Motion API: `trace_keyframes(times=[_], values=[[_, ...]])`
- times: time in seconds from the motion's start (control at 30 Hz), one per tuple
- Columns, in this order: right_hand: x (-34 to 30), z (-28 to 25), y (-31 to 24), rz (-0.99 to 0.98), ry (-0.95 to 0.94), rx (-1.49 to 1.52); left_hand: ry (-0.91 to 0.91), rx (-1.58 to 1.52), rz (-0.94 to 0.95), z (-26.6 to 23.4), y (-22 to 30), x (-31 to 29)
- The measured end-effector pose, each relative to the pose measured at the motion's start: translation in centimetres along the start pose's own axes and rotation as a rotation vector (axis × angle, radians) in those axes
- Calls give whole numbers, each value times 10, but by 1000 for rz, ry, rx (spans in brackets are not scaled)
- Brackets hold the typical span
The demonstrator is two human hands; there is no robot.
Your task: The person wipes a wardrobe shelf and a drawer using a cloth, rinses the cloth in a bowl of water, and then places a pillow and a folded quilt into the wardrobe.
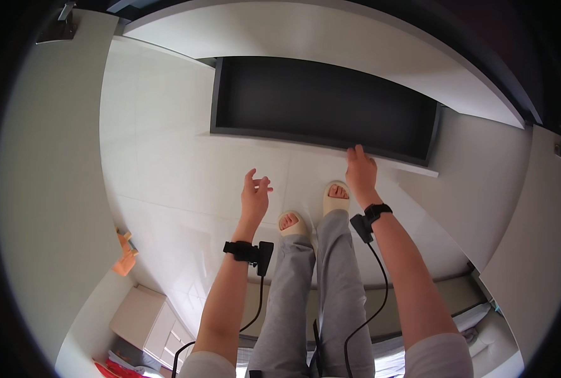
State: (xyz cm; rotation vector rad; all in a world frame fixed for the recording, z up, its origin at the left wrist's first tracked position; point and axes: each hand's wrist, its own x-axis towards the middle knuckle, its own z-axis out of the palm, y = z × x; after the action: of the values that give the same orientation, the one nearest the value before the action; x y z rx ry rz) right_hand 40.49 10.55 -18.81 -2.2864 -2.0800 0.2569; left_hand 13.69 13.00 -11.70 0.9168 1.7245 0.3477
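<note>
A shallow drawer (280,138) with a dark grey inside and a pale front stands pulled out ahead of me, with nothing visible in it. My right hand (361,171) is at the top edge of the drawer's front, right of its middle, with the fingers hooked over that edge. My left hand (255,194) hangs in the air to the left of my feet, short of the drawer. Its fingers are apart and slightly curled, and it holds nothing.
A pale panel (293,31) runs above the drawer's back. Open cabinet doors stand at left (47,164) and right (538,239). My slippered feet (337,196) are on the glossy tile floor (160,157). Behind at lower left is a white cabinet (145,315). Cables hang from both wrists.
</note>
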Motion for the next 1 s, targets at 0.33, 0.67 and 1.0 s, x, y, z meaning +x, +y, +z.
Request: trace_keyframes(times=[0.33, 0.67, 1.0], values=[[-89, 12, -25, 11, -277, 94, 172, 222, 127, -37, -61, 22], [-142, 17, -25, 55, -432, 412, 481, 435, 345, -55, -101, 26], [-93, 7, -6, 38, -1210, 586, 580, 749, 196, -88, -114, 34]])
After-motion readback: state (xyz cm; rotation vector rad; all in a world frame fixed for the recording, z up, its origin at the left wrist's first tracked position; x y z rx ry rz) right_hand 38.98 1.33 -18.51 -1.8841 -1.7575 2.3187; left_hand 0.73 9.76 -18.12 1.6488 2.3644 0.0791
